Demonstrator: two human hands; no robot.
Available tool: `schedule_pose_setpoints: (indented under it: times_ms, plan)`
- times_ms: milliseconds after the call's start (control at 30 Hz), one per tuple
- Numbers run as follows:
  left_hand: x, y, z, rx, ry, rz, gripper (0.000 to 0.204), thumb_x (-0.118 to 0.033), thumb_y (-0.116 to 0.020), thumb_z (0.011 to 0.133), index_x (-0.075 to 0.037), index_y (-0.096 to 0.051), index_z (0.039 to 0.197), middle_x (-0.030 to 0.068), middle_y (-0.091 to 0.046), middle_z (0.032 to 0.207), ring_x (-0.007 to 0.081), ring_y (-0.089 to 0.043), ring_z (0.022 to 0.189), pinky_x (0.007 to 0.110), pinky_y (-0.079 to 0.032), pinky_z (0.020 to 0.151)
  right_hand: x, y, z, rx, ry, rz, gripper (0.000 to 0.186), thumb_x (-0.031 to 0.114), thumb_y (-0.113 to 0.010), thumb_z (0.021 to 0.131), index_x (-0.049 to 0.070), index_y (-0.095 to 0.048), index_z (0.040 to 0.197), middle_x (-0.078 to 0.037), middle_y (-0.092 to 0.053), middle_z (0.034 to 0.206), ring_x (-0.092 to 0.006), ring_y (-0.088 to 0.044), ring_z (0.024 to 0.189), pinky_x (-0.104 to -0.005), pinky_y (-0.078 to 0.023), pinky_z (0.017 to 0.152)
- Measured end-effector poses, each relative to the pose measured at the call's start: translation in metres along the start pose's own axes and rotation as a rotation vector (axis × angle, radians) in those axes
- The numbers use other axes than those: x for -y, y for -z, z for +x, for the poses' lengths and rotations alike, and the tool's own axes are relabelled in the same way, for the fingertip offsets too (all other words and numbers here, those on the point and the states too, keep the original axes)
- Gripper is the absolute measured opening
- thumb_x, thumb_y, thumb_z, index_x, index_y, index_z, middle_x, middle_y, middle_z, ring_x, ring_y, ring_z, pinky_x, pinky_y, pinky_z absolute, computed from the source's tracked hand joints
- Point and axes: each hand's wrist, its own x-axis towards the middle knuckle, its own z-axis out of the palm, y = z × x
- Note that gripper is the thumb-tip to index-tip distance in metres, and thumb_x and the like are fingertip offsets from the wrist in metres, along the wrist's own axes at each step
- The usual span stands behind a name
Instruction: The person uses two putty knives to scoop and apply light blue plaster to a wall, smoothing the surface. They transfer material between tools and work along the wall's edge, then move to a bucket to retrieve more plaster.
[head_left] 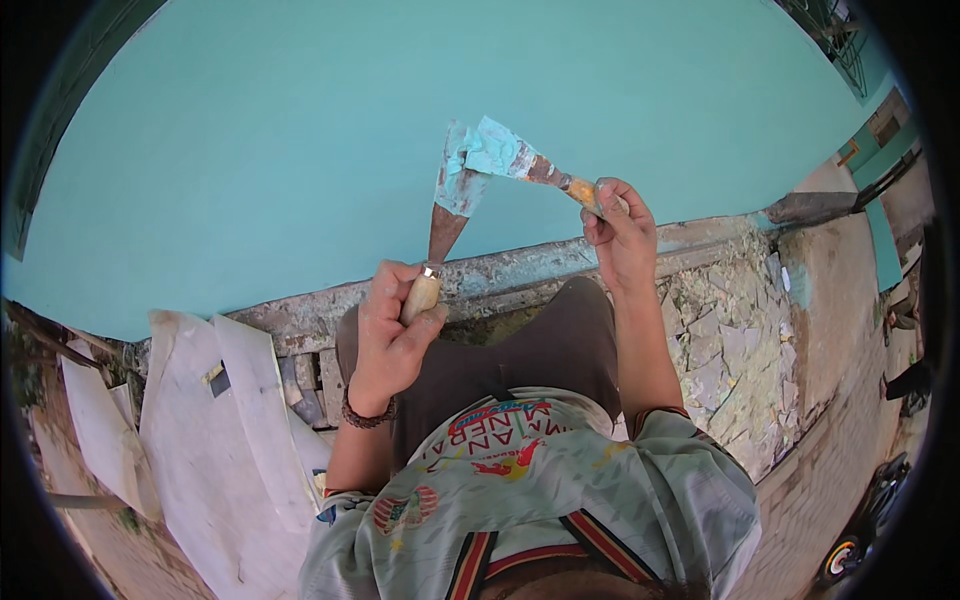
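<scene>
My left hand (385, 335) is closed round the wooden handle of a wide putty knife (447, 228), its blade pointing up and smeared with turquoise putty. In my right hand (622, 235) is a second putty knife (545, 172), held by its handle and slanting up to the left. A thick lump of turquoise putty (495, 148) covers the end of that blade. The two blades meet at their tips, with putty between them. Behind both tools stands a smooth turquoise wall (300, 150).
A rough ledge (530, 262) runs along the wall's foot. White sheets (205, 430) lie on the ground to my left. Broken flakes and rubble (730, 350) cover the ground to my right, beside paving (835, 400). A motorcycle wheel (842, 558) shows at the lower right.
</scene>
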Motion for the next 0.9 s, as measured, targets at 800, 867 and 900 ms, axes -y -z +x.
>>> schedule_pose_setpoints:
  times_ms: [800, 867, 900]
  plan:
    - [0.002, -0.01, 0.006, -0.096, 0.067, -0.213, 0.029, 0.007, -0.054, 0.08, -0.004, -0.042, 0.104, -0.0001, -0.052, 0.079, 0.0034, -0.042, 0.065, 0.02, -0.035, 0.055, -0.052, -0.008, -0.043, -0.137, -0.174, 0.242, 0.022, 0.019, -0.065, 0.089, 0.004, -0.054, 0.1, -0.005, -0.057, 0.086, -0.0099, -0.054, 0.066, -0.0207, -0.041, 0.052]
    - [0.009, -0.014, 0.009, -0.108, 0.012, -0.114, 0.029, 0.006, -0.054, 0.081, -0.005, -0.042, 0.105, 0.0011, -0.052, 0.077, 0.003, -0.043, 0.059, 0.019, -0.034, 0.049, -0.055, -0.009, -0.048, -0.111, -0.191, 0.268, 0.022, 0.019, -0.064, 0.089, 0.004, -0.054, 0.1, -0.005, -0.057, 0.086, -0.0098, -0.054, 0.066, -0.0206, -0.042, 0.052]
    - [0.013, -0.015, 0.009, -0.111, -0.016, -0.066, 0.029, 0.006, -0.053, 0.081, -0.005, -0.042, 0.105, 0.0018, -0.052, 0.077, 0.0028, -0.043, 0.056, 0.019, -0.033, 0.046, -0.057, -0.011, -0.05, -0.124, -0.197, 0.283, 0.022, 0.019, -0.064, 0.089, 0.004, -0.054, 0.101, -0.005, -0.057, 0.086, -0.0099, -0.054, 0.065, -0.0205, -0.042, 0.052]
